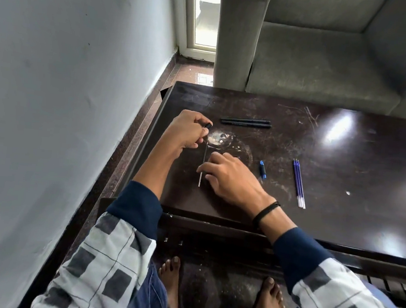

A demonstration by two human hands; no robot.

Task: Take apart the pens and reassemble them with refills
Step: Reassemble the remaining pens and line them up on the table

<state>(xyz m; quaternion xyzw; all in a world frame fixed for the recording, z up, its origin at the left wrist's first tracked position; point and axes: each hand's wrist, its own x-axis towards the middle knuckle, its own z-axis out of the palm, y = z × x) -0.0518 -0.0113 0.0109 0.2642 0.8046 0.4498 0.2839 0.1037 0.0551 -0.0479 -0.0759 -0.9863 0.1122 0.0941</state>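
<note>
Left grip: curled fingers of the left hand [189, 130] were closed tight round a black pen part [208, 125]; only its blunt end showed past the knuckles.
Right grip: the right hand [229, 178] pinched a thin refill [204, 159] between thumb and forefinger, near the refill's lower end.
Refill position: it ran from under the left fingertips down toward the person, low over the table [332, 145]; whether its upper end sat inside the pen part could not be told.
Spare pens: two black pens [245, 122] lay side by side, touching, just beyond the hands.
Blue piece: a short blue piece [262, 169] lay just right of the right hand.
Spare refills: three blue refills [298, 184] lay bunched together further right, well apart from both hands.
In the way: the right hand covered the table between the thin refill and the blue piece.
Wrist: a black band [265, 211] circled the right wrist.
Surroundings: a grey sofa [315, 65] stood behind the table, a pale wall [55, 91] at the left, bare feet [171, 281] below.
</note>
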